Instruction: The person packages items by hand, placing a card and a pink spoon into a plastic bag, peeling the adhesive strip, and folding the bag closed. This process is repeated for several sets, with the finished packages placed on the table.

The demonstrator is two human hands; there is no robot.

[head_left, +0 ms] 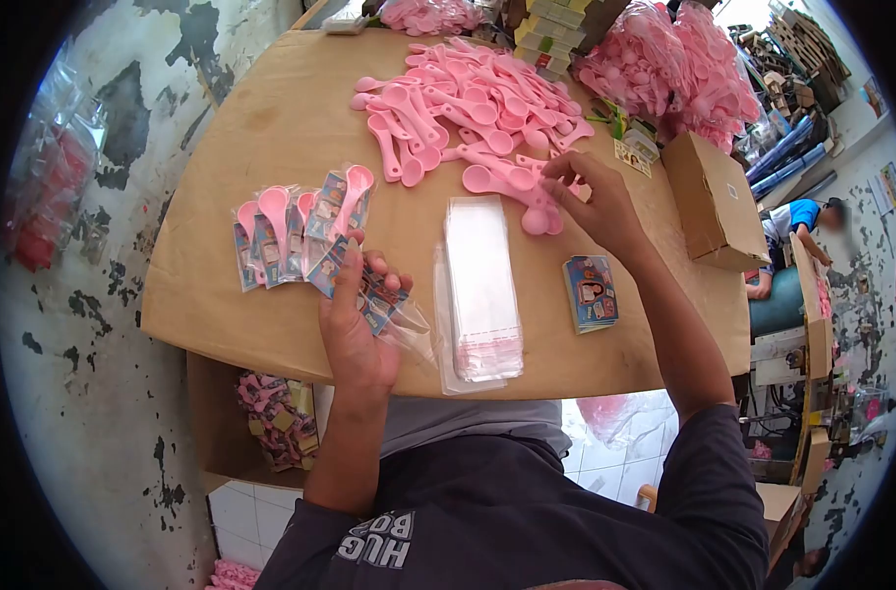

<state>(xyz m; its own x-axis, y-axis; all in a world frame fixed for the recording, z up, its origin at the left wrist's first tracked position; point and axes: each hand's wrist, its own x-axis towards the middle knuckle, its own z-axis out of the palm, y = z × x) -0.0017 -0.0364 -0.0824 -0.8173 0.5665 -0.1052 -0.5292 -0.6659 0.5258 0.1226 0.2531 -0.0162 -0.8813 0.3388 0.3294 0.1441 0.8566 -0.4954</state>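
Observation:
My left hand point(358, 320) is closed around a clear plastic bag point(409, 320) with a blue printed card point(377, 300) in it. Beside that hand lie several packed bags, each with a pink measuring spoon point(274, 218) over a blue card. My right hand point(597, 202) reaches to the near edge of the spoon pile, its fingertips pinched at a pink measuring spoon point(541, 218). A stack of clear bags point(482, 280) lies between my hands. Right of it sits a stack of blue printed cards point(591, 293).
A large heap of pink spoons point(477, 93) covers the table's point(300, 98) far side. Bulging bags of spoons point(655, 64) and a cardboard box point(714, 202) stand at the right. An open box of packed pieces point(276, 418) is below the left edge. Another person point(797, 221) sits far right.

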